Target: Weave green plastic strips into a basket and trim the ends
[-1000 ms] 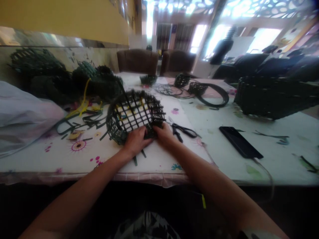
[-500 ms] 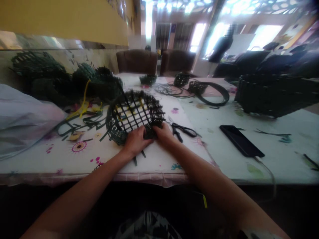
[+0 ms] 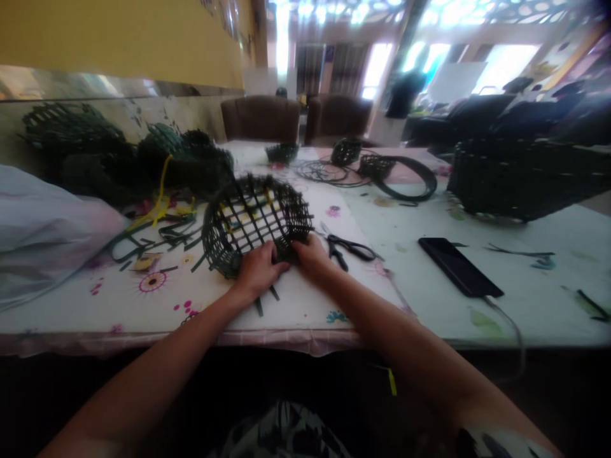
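Left hand (image 3: 260, 270) and right hand (image 3: 310, 254) extend forward side by side. Their fingers (image 3: 270, 253) curl closed on the green woven basket (image 3: 222, 245).

Hard daylight pours through the windows (image 3: 506, 67) and the cut-out ceiling screen (image 3: 363, 13) at the far end, blowing both out to white with glare and purple fringing, and it turns the chairs (image 3: 260, 117) and a standing person (image 3: 405, 94) there into soft, dark shapes. The table (image 3: 539, 305) is fairly bright and evenly lit with only faint shadows, though the basket (image 3: 224, 245) reads as a dark mass and the band below the table's edge falls into deep shadow. Wide-angle distortion bends lines toward the frame's edges, where things smear, most of all at upper right.
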`<state>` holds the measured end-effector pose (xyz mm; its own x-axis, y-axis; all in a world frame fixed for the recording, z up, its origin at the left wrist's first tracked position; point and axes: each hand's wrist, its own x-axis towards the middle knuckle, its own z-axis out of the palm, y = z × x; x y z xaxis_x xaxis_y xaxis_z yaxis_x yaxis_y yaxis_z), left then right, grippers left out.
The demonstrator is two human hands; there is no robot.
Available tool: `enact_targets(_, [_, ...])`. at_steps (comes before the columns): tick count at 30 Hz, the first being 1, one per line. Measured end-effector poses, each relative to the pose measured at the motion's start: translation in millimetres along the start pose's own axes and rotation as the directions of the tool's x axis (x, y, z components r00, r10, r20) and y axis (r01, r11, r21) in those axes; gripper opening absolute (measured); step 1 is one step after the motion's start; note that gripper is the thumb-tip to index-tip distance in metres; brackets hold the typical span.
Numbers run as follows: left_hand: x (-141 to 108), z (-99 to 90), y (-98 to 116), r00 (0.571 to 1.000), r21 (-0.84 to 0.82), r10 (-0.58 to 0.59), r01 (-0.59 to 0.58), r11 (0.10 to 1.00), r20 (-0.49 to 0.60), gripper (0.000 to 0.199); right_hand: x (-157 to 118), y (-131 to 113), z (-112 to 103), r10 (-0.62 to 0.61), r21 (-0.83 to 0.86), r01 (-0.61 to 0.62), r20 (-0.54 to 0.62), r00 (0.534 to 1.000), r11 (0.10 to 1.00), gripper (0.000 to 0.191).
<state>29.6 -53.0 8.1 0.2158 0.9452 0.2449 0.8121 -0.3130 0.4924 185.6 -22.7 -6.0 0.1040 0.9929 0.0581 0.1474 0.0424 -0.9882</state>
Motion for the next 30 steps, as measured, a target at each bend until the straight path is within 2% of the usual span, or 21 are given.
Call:
enact_targets(5, [-1,1.1,-2,0.998,-0.052,0.056,-0.056,0.997,-0.003,0.027,-2,0,0,0.02,0.086,-0.024,0.043,0.999,0.996,0.005])
enact_targets(9, [-1,1.9,-4,0.991,-0.06,0.136,-0.136,0.989,-0.014,0.034,-3,-1,-6,0.063,0.191,-0.093,0.159,0.985,0.977,0.011])
enact_targets(13, [1,1.9,-4,0.993,-0.035,0.117,-0.117,0.992,-0.002,0.034,2,-2,-19,0.107,0.21,-0.184,0.331,0.938,0.96,0.023])
enact_targets(18, [0,1.9,-4,0.997,-0.059,0.076,-0.077,0.995,-0.011,0.028,5,-5,-31,0.132,0.207,-0.253,0.465,0.875,0.945,0.022])
enact_targets(23, [0,2.5,-5,0.998,-0.088,0.058,-0.06,0.994,-0.025,0.027,3,-14,-36,0.211,0.127,-0.312,0.499,0.841,0.942,0.019])
enact_targets(27, [0,2.9,-5,0.997,-0.099,0.062,-0.066,0.993,-0.04,0.028,1,-18,-37,0.217,0.072,-0.296,0.524,0.824,0.952,0.011])
enact_targets(30, [-1,3.6,-6,0.996,-0.103,0.059,-0.066,0.992,-0.065,0.025,-2,-19,-36,0.232,0.02,-0.282,0.515,0.825,0.959,0.016])
